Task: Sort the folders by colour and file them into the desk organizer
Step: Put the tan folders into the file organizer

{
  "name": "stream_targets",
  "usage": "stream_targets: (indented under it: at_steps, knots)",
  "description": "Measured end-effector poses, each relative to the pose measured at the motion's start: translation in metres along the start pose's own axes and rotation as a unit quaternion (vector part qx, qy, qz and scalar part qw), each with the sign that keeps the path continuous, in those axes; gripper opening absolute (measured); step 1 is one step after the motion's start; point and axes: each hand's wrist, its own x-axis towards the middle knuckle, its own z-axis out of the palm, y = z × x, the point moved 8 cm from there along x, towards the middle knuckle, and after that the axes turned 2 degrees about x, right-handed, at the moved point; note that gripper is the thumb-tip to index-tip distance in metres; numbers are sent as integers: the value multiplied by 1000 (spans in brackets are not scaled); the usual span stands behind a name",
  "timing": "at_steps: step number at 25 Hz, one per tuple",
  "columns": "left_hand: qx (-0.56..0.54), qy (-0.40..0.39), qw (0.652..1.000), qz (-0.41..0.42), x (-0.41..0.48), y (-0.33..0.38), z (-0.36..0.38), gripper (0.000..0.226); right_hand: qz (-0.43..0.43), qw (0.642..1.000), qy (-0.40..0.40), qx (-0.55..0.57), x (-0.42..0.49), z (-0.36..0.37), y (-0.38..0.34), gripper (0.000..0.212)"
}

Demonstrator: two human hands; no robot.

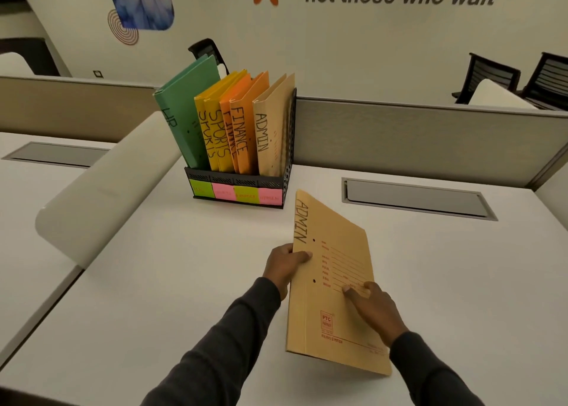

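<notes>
A tan folder marked ADMIN [335, 282] is tilted up off the white desk [184, 282], its spine to the left. My left hand [287, 266] grips its spine edge, thumb on the cover. My right hand [373, 312] presses on the cover with fingers spread, low on the right. Behind stands the black desk organizer [284, 159] with green and pink sticky labels along its front. It holds a green HR folder [181, 116], two yellow SPORTS folders [215, 129], two orange FINANCE folders [241, 129] and another tan ADMIN folder [267, 129].
A grey partition [399, 135] runs behind the organizer. A curved white divider [101, 190] slants along the left. Grey cable hatches [415, 198] are set into the desk at right and far left. Black chairs [491, 77] stand beyond the partition.
</notes>
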Motion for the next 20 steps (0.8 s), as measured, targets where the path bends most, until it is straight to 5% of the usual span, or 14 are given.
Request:
stream_targets:
  at_steps: [11,20]
  knots:
    - [9,61,938,341,-25,191,-92,23,-195,955,-77,211,25,-16,-317,74]
    - [42,77,887,453,48,276,-131,26,-299,921,-68,241,53,-51,-501,67]
